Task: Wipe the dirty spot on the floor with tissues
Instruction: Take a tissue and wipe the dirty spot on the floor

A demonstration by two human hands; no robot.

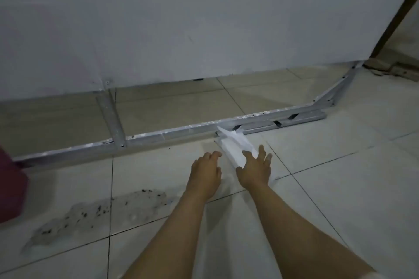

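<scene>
Right-hand fingers [260, 153] are spread and laid over the near end of the tissue pack [233, 148]; whether anything is pinched underneath cannot be told; the right hand [255, 169] covers that end. Left-hand fingers [214, 155] are loosely curled just beside the pack, nothing visibly held; left hand [205, 173] appears to rest on the floor [328, 188]. A loose tissue sheet [226, 132] sticks up from the pack's far end, close to the metal frame rail [172, 133] along the wall [204, 18].

The dirty spot [102, 213], a grey speckled patch across a tile joint, lies well to the left and nearer the camera, apart from both hands; not yet wiped, judging by the grit.

Risks, as judged: pack likely dragged if a sheet is pulled with one hand unbraced; thin sheet probably torn or snagged on the rail; grit may be smeared into the joint if too little tissue is taken.
</scene>
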